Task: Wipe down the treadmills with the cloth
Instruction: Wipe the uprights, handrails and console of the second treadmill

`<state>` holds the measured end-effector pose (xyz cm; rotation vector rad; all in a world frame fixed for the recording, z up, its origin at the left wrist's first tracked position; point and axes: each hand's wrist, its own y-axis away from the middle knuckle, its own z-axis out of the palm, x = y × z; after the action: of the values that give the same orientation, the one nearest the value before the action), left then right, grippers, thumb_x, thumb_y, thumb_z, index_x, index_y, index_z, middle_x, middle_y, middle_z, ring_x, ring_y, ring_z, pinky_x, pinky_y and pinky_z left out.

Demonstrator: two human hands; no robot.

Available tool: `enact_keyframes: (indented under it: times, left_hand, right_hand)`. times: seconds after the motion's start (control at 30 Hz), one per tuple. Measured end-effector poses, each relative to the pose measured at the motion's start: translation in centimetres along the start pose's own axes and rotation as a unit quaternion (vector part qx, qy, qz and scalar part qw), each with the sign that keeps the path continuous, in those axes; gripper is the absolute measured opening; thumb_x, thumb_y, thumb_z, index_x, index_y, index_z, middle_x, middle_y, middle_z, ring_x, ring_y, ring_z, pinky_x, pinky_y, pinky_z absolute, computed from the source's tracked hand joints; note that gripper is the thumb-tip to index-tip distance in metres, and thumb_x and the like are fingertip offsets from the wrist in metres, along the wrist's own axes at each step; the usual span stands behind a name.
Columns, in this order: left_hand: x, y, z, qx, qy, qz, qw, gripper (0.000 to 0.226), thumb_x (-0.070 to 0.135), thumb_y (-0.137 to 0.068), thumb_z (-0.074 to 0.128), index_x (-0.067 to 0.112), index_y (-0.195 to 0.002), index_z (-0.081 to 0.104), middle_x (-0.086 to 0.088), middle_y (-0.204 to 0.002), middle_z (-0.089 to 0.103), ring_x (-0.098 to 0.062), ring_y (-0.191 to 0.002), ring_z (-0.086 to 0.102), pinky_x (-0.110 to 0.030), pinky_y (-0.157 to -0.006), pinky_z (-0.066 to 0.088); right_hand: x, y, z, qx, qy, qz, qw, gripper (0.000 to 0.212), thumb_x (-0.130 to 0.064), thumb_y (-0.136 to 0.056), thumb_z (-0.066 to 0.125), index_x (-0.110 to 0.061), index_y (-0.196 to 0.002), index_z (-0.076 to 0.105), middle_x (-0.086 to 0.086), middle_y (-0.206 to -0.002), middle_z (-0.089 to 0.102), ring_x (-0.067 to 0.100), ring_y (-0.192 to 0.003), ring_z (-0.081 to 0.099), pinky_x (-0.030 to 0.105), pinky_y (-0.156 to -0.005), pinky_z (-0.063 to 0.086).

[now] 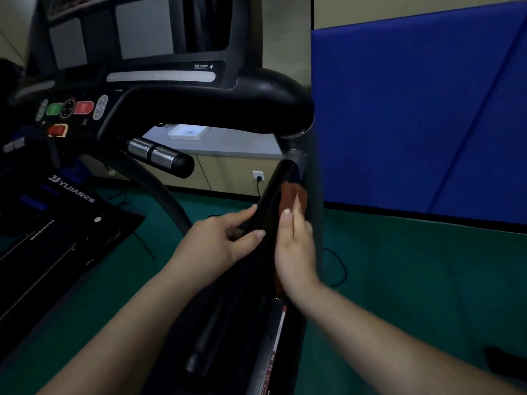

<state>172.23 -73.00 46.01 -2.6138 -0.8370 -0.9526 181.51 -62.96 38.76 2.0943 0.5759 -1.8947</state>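
1. I'm looking down at the right side of a black treadmill (199,104), where its slanted upright post (273,183) runs from the curved handrail down toward me.
2. My left hand (225,240) grips the post from the left, thumb on the near face and fingers curled round the far edge.
3. My right hand (296,246) lies against the post's right side with fingers stretched up along it, pressing a reddish-brown cloth (293,195) onto the surface.
4. The cloth shows above my fingertips and again as a strip below my wrist; it looks trapped between palm and post, though the motion blur there keeps me from being sure how it is folded.
5. The two hands sit close together, on opposite sides of the same post, not touching each other.
6. On the console to the left I can see a green button (54,109) and a red button (84,107), with a chrome-banded grip bar (159,156) sticking out below.
7. A blue padded panel (413,115) stands just right of the post, on a green floor (413,275).
8. A wall socket (258,175) with a black cord plugged in sits on the cabinet behind.
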Motion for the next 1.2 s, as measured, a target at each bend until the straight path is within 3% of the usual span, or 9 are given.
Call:
enact_keyframes:
  times: [0.17,0.3,0.4,0.53,0.6,0.73,0.83,1.03,1.2]
  left_hand:
    - [-0.2,-0.2,-0.1,0.005,-0.029,0.010,1.000,0.047,0.059,-0.076,0.063,0.060,-0.121,0.050,0.013,-0.090,0.072,-0.003,-0.097,0.064,-0.026,-0.086,0.051]
    - [0.5,0.1,-0.1,0.015,-0.028,0.011,0.999,0.043,0.052,-0.079,0.064,0.056,-0.120,0.053,0.015,-0.092,0.072,0.000,-0.096,0.064,-0.029,-0.090,0.051]
    - [0.8,0.3,-0.2,0.017,-0.038,0.010,0.999,0.043,0.050,-0.080,0.063,0.052,-0.123,0.054,0.021,-0.086,0.069,0.001,-0.095,0.063,-0.026,-0.088,0.051]
    - [0.9,0.5,-0.2,0.014,-0.021,0.022,0.999,0.044,0.043,-0.083,0.065,0.045,-0.125,0.055,0.006,-0.081,0.070,0.004,-0.094,0.062,-0.020,-0.077,0.047]
    - [1.1,0.7,-0.3,0.003,-0.017,0.028,0.999,0.042,0.038,-0.085,0.064,0.042,-0.127,0.055,0.016,-0.087,0.060,0.014,-0.096,0.047,-0.021,-0.076,0.044]
    - [0.7,0.3,-1.0,-0.038,0.003,0.021,0.999,0.041,0.044,-0.087,0.060,0.045,-0.127,0.054,0.014,-0.109,0.070,0.006,-0.105,0.059,-0.017,-0.094,0.046]
    - [1.0,1.0,-2.1,-0.091,0.048,0.024,0.994,0.037,0.031,-0.092,0.057,0.036,-0.129,0.056,0.018,-0.109,0.067,0.013,-0.098,0.059,-0.007,-0.087,0.044]
    - [0.1,4.1,-4.5,-0.104,0.037,0.041,0.993,0.031,0.020,-0.089,0.064,0.036,-0.115,0.065,0.026,-0.099,0.069,0.010,-0.094,0.062,-0.005,-0.084,0.044]
    - [-0.3,6.4,-4.9,-0.122,0.001,0.071,0.990,0.039,0.023,-0.088,0.064,0.051,-0.115,0.057,0.025,-0.103,0.068,0.000,-0.079,0.065,-0.020,-0.081,0.051]
  right_hand:
    - [-1.1,4.0,0.3,-0.001,-0.018,-0.065,0.998,0.045,-0.038,-0.100,0.033,-0.049,-0.143,0.025,-0.016,-0.108,0.041,-0.016,-0.095,0.044,-0.005,-0.077,0.029]
    - [-1.1,-3.4,-0.4,0.015,0.021,-0.011,1.000,0.047,-0.044,-0.101,0.026,-0.045,-0.147,0.020,0.007,-0.124,0.046,0.015,-0.104,0.051,0.020,-0.083,0.036]
    - [-1.0,-4.3,-0.6,0.007,0.023,0.021,0.999,0.048,-0.046,-0.101,0.024,-0.043,-0.149,0.019,0.011,-0.132,0.045,0.021,-0.109,0.052,0.025,-0.085,0.035]
    - [-0.8,4.3,0.2,0.005,-0.004,-0.029,1.000,0.046,-0.038,-0.101,0.031,-0.044,-0.146,0.024,-0.006,-0.112,0.042,-0.005,-0.097,0.049,0.007,-0.074,0.031]
    - [-0.5,7.5,0.9,0.007,-0.027,-0.060,0.998,0.045,-0.036,-0.100,0.034,-0.048,-0.142,0.024,-0.012,-0.114,0.041,-0.019,-0.097,0.044,-0.004,-0.077,0.029]
    - [-0.7,2.2,0.7,0.027,0.017,-0.061,0.998,0.046,-0.041,-0.100,0.031,-0.046,-0.145,0.024,0.001,-0.118,0.046,0.005,-0.101,0.049,0.018,-0.085,0.037]
    - [-0.4,-3.0,-0.3,0.000,0.022,-0.022,1.000,0.049,-0.044,-0.101,0.027,-0.040,-0.149,0.022,0.010,-0.132,0.050,0.022,-0.116,0.053,0.029,-0.094,0.040]
    - [-1.1,5.7,-0.9,-0.051,-0.003,-0.119,0.992,0.041,-0.034,-0.100,0.041,-0.049,-0.138,0.036,-0.006,-0.119,0.048,-0.015,-0.100,0.046,-0.005,-0.081,0.027]
    - [-1.3,5.5,-1.1,-0.051,0.065,-0.170,0.982,0.039,-0.036,-0.097,0.046,-0.054,-0.132,0.040,-0.001,-0.112,0.051,0.005,-0.106,0.053,-0.002,-0.081,0.031]
